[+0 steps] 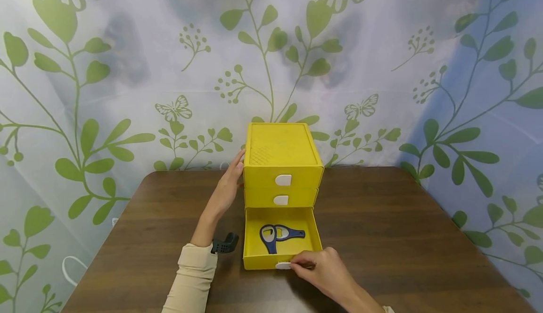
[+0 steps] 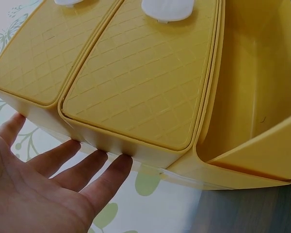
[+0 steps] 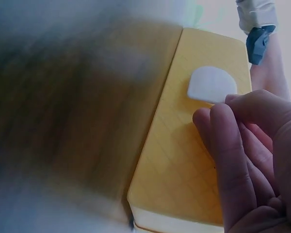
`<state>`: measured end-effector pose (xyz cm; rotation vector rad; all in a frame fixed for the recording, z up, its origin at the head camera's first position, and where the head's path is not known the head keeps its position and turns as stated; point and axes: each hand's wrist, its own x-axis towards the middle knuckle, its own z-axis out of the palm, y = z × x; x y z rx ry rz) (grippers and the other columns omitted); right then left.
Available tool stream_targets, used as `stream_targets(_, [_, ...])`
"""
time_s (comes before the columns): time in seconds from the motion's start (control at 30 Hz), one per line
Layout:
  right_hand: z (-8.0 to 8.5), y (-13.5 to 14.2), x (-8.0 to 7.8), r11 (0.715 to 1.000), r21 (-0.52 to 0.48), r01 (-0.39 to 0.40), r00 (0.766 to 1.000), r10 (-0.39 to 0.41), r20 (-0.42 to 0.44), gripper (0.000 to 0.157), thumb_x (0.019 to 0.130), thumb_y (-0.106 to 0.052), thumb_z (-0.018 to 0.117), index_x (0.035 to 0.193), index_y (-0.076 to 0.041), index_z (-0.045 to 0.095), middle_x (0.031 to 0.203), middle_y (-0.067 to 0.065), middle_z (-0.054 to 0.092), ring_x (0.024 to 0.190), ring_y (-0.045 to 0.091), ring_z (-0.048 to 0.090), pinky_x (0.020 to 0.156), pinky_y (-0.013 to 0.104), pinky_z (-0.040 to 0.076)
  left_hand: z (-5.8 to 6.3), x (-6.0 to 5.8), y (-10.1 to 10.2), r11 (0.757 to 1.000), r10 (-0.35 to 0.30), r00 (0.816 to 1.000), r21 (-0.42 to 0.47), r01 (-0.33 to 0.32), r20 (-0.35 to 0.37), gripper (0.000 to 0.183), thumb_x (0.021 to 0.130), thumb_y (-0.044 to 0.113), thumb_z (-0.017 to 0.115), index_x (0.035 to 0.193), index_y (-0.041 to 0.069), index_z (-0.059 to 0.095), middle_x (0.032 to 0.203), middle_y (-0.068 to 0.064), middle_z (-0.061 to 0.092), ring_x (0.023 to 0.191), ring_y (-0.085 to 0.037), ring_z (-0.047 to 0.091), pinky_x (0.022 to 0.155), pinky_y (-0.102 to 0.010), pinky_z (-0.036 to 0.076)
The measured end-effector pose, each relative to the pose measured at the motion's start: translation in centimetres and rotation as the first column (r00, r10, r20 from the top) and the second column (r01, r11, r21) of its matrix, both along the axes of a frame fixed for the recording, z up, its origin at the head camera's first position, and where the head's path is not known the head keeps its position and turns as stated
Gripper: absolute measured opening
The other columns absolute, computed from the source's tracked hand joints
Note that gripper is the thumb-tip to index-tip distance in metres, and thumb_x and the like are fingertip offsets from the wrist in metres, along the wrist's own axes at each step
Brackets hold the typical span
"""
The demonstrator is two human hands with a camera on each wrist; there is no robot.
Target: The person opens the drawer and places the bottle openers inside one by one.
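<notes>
A small yellow drawer cabinet (image 1: 282, 145) has its bottom drawer (image 1: 259, 262) pulled out and its two upper drawers closed. Inside the bottom drawer lie two blue bottle openers (image 1: 268, 243), one overlapping the other. My right hand (image 1: 326, 271) pinches the right edge of that drawer's white handle (image 3: 211, 83) between thumb and fingers. On the cabinet's left side rests my left hand (image 1: 225, 190), fingers spread and nearly straight. The fingertips (image 2: 117, 167) touch the side wall in the left wrist view.
The cabinet stands on a dark brown wooden table (image 1: 373, 228), near its back edge. Behind it hangs a pale curtain (image 1: 169, 77) with green leaves and butterflies. A black wrist strap (image 1: 226, 243) is on my left wrist. A white cable (image 1: 69, 270) loops at the left.
</notes>
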<state>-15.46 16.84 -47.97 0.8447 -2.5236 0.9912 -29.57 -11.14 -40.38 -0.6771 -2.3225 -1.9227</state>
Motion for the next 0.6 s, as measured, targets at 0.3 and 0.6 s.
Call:
stream_targets(0.3, [0.2, -0.3, -0.4, 1.0, -0.003, -0.002, 0.998, 0.002, -0.064, 0.012, 0.084, -0.009, 0.085, 0.083, -0.021, 0.081, 0.08, -0.012, 0.077, 0.073, -0.011, 0.067, 0.063, 0.008, 0.053, -0.1, -0.1, 0.0, 1.0, -0.004, 1.0, 0.003, 0.004, 0.005, 0.054, 0.111, 0.054, 0.028, 0.163, 0.043, 0.02, 0.171, 0.002, 0.022, 0.155, -0.03, 0.027, 0.118, -0.069, 0.028])
stream_targets(0.6, [0.2, -0.3, -1.4, 1.0, -0.014, 0.019, 0.997, -0.02, -0.075, 0.014, 0.083, -0.007, 0.086, 0.081, -0.02, 0.081, 0.078, -0.012, 0.077, 0.072, -0.011, 0.067, 0.062, 0.009, 0.054, -0.1, -0.3, 0.0, 1.0, -0.017, 1.0, 0.011, 0.017, 0.0, 0.057, 0.112, 0.053, 0.028, 0.166, 0.036, 0.018, 0.171, 0.0, 0.021, 0.156, -0.031, 0.025, 0.117, -0.07, 0.028])
